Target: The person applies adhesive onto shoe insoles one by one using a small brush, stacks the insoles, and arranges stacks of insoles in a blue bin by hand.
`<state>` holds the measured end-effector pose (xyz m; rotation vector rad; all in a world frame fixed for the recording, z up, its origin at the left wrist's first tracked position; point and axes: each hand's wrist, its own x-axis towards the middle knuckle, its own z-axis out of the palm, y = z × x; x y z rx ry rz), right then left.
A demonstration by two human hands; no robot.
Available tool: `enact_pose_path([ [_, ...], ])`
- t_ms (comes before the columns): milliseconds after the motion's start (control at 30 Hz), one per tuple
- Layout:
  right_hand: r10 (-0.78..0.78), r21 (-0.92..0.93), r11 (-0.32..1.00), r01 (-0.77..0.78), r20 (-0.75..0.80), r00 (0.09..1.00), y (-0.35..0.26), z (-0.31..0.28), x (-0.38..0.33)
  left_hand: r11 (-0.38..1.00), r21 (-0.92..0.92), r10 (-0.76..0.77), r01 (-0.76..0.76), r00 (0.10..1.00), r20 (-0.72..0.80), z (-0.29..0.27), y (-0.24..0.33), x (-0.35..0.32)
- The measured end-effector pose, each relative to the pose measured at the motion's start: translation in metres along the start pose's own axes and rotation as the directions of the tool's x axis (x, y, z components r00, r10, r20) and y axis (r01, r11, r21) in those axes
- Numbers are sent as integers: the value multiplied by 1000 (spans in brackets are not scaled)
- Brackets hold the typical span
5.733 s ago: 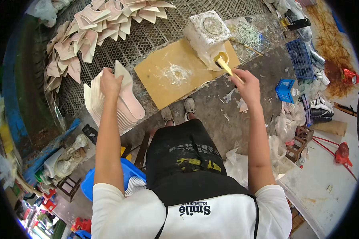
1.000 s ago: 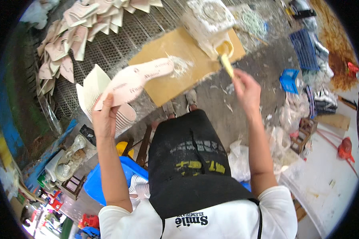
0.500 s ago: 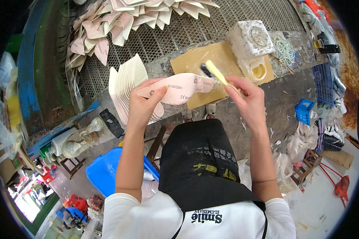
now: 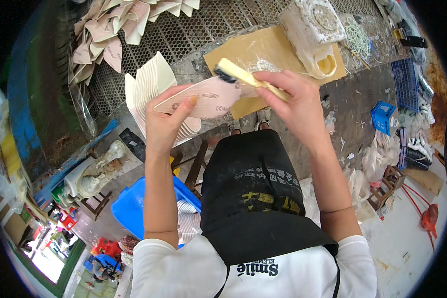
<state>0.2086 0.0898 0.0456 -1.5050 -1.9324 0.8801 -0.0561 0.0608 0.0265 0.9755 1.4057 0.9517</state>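
Note:
A pale pink insole [image 4: 203, 101] lies across the middle, its left end pinched between the thumb and fingers of my left hand [image 4: 171, 116]. My right hand [image 4: 290, 97] is closed round the yellow handle of a brush [image 4: 241, 73]. The brush's dark bristles press on, or hover just over, the insole's upper edge; which of the two I cannot tell. Part of the insole's right end is hidden behind the brush. Right behind my left hand stands a stack of cream and pink insoles [image 4: 151, 79]. Under the brush and insole is a tan board [image 4: 263, 49] with whitish smears.
A white, crusted container [image 4: 313, 37] with a yellowish opening stands on the board's right part. Beside it lies a tangle of pale rubber bands [image 4: 356, 37]. Many loose insoles [image 4: 111, 20] are heaped on the mesh surface [image 4: 208, 25]. A blue bin [image 4: 129, 203] stands below my left forearm.
My right hand has brought the brush left and onto or close over the insole. My left hand with the insole sits slightly further left. The whole view has shifted a little.

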Motion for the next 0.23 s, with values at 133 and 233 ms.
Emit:
enact_pose_path([
  [133, 251, -151, 957, -247, 10, 968, 61, 11, -12, 1000, -22, 3, -3, 1000, 2, -12, -13, 4],
  [233, 249, -219, 938, -268, -108, 962, 72, 15, -21, 999, -33, 15, -15, 1000, 7, -18, -22, 5],
])
